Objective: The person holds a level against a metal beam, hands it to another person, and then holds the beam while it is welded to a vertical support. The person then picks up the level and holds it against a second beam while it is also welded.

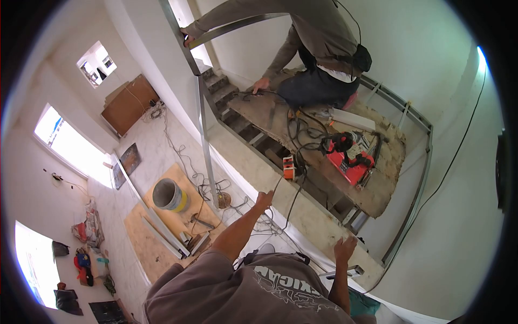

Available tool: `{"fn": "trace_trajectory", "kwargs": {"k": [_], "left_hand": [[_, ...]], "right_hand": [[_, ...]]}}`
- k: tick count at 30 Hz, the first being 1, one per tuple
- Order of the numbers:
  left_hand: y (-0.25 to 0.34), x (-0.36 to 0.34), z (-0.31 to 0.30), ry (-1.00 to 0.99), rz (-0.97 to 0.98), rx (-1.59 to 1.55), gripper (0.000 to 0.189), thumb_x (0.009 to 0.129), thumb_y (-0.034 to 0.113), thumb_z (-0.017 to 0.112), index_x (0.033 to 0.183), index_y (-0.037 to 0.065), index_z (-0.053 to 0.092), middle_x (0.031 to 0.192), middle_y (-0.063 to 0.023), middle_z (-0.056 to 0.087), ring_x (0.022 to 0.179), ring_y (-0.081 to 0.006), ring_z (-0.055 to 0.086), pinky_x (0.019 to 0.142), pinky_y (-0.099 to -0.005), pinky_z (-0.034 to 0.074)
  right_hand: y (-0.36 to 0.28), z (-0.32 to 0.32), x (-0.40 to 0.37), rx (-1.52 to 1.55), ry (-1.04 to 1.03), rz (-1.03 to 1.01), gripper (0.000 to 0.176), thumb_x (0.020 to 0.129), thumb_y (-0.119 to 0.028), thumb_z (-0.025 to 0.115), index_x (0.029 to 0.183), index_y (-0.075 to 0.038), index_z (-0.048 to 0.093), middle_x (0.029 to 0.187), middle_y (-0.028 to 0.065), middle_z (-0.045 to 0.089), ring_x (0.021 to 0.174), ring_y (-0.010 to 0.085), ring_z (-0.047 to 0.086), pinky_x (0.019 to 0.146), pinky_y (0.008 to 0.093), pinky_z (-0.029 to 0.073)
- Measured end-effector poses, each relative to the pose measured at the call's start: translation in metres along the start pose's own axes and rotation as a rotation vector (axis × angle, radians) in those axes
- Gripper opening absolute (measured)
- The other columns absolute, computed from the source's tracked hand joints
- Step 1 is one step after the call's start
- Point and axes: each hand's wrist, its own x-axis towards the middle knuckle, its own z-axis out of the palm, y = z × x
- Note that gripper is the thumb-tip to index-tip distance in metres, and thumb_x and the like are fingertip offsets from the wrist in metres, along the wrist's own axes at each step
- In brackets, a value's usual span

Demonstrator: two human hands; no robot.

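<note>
My left hand [264,200] is closed beside the pale ledge [237,156]. A black cable [293,204] runs close by; whether my fingers hold it, I cannot make out. Over the ledge's right end my right hand [345,249] is curled, and anything inside it is hidden. Just below that hand lies a short metal profile [353,271]. An orange-and-white box-like item [289,168] sits on the ledge's far edge. Beyond it, a red tool case [350,168] with a red-and-black power tool [340,142] rests on a worn board [391,183].
A co-worker [324,43] kneels on the board, one hand gripping a metal stud [183,51]. Openings show between the board and ledge. Below left are a bucket [170,194], a hammer [202,221], metal strips [164,237] and tangled cables [186,156]. An upright post [206,146] stands beside the ledge.
</note>
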Motion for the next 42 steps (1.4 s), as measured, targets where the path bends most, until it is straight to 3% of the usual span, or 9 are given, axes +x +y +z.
{"fn": "trace_trajectory", "kwargs": {"k": [2,3,8,9,14,23,29,30,42], "left_hand": [[-0.009,0.01,0.003,-0.034,-0.004,-0.008,0.044,0.083,0.038,0.057,0.065,-0.001,0.051,0.058,-0.0094,0.052,0.047,-0.019,0.05,0.037,-0.0311,0.04],[-0.004,0.007,-0.004,-0.127,-0.06,0.076,0.04,0.086,0.039,0.056,0.084,0.0,0.053,0.079,-0.0106,0.056,0.071,-0.0252,0.059,0.07,-0.0443,0.051],[-0.01,0.014,-0.011,-0.139,0.038,0.294,0.032,0.081,0.031,0.058,0.085,0.0,0.058,0.079,-0.0119,0.06,0.07,-0.0214,0.061,0.061,-0.0378,0.051],[-0.013,0.009,-0.012,-0.116,0.2,0.295,0.038,0.077,0.029,0.057,0.078,-0.009,0.058,0.071,-0.0181,0.06,0.057,-0.0266,0.059,0.051,-0.042,0.046],[0.004,-0.013,-0.01,-0.106,0.284,0.539,0.049,0.074,0.032,0.059,0.096,-0.011,0.061,0.096,-0.031,0.063,0.099,-0.0408,0.061,0.085,-0.0424,0.048],[-0.011,-0.001,-0.003,-0.311,0.423,0.873,0.056,0.078,0.037,0.059,0.106,-0.011,0.056,0.107,-0.0323,0.06,0.105,-0.0423,0.058,0.092,-0.0436,0.045],[-0.003,-0.014,-0.001,-0.31,0.346,0.905,0.052,0.076,0.026,0.056,0.111,-0.012,0.053,0.111,-0.0321,0.059,0.108,-0.0413,0.057,0.093,-0.0437,0.046],[-0.001,-0.014,-0.003,-0.356,0.333,0.923,0.064,0.078,0.033,0.059,0.119,-0.013,0.045,0.112,-0.0336,0.057,0.109,-0.0422,0.056,0.093,-0.0435,0.045],[0.009,-0.027,-0.005,-0.35,0.31,0.941,0.053,0.075,0.026,0.059,0.109,-0.014,0.053,0.108,-0.0321,0.06,0.106,-0.0397,0.059,0.091,-0.042,0.048]], "right_hand": [[0.013,0.018,-0.012,-0.078,0.029,-0.09,0.045,0.079,-0.018,0.064,0.113,0.008,0.049,0.12,0.0324,0.046,0.113,0.0458,0.046,0.097,0.0506,0.039],[0.02,0.026,-0.019,-0.117,0.042,-0.135,0.046,0.078,-0.017,0.064,0.114,0.008,0.049,0.12,0.0329,0.046,0.113,0.0462,0.046,0.097,0.0509,0.038],[0.011,0.023,-0.028,-0.187,-0.035,-0.138,0.054,0.079,-0.027,0.061,0.116,0.01,0.048,0.124,0.0329,0.043,0.121,0.0468,0.038,0.099,0.054,0.032],[0.009,0.018,-0.03,-0.211,-0.061,-0.139,0.055,0.079,-0.028,0.061,0.117,0.01,0.047,0.125,0.0328,0.042,0.121,0.0466,0.037,0.099,0.0536,0.031],[-0.004,0.01,-0.026,-0.281,-0.13,-0.157,0.062,0.081,-0.032,0.06,0.121,0.013,0.045,0.128,0.0326,0.038,0.125,0.0462,0.033,0.1,0.0525,0.03],[-0.004,0.017,-0.032,-0.282,-0.108,-0.131,0.063,0.084,-0.031,0.057,0.125,0.013,0.041,0.131,0.0327,0.035,0.129,0.0468,0.029,0.105,0.053,0.025],[-0.006,0.016,-0.037,-0.253,-0.024,-0.158,0.06,0.083,-0.027,0.056,0.126,0.012,0.04,0.134,0.0335,0.034,0.131,0.0459,0.028,0.106,0.0529,0.024],[-0.005,0.018,-0.038,-0.231,0.029,-0.181,0.058,0.082,-0.025,0.056,0.126,0.011,0.04,0.134,0.0329,0.035,0.131,0.0464,0.028,0.106,0.0533,0.024],[-0.004,0.023,-0.039,-0.24,0.026,-0.115,0.055,0.082,-0.021,0.053,0.128,0.006,0.039,0.137,0.0294,0.034,0.133,0.0431,0.027,0.107,0.0533,0.023]]}}
